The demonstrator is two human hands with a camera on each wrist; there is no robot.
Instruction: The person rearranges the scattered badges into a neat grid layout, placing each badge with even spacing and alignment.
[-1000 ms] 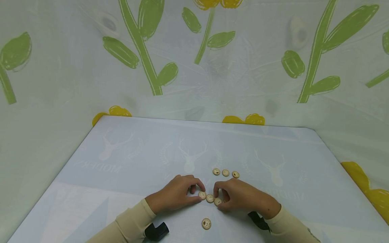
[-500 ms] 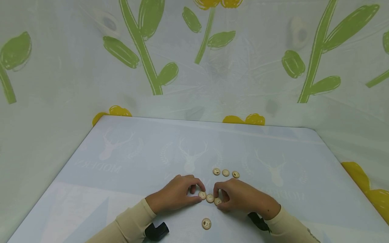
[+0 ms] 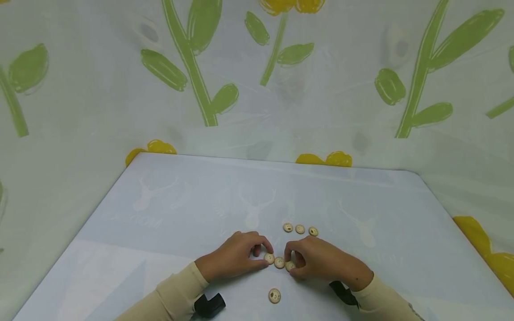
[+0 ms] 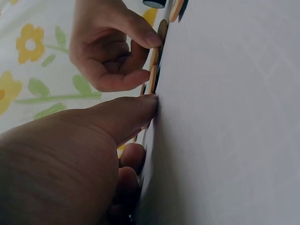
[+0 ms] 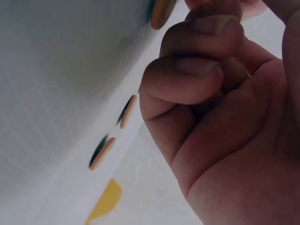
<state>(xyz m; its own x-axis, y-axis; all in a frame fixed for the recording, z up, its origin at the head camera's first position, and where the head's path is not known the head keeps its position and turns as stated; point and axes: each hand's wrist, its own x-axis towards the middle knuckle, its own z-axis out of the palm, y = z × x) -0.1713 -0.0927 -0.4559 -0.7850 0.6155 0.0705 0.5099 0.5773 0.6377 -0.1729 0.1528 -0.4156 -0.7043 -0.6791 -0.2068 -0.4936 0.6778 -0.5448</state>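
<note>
Three round wooden discs with dark face-like marks lie in a short slanting row on the table, edge to edge. At the row's left end, my left hand pinches the left disc between thumb and index finger. My right hand pinches the right disc from the other side, its thumb and finger partly covering it. Between them is the middle disc, with no finger on it. In the left wrist view, both hands meet the row of discs low at the table surface.
Another marked disc lies nearer the person, below the row. Beyond the right hand stands a back row of three more, including a left one and a right one. The pale table ends before a flower-printed curtain.
The head view has shifted slightly. Both hands keep their pinch on the end discs, and the discs stay in the same arrangement.
</note>
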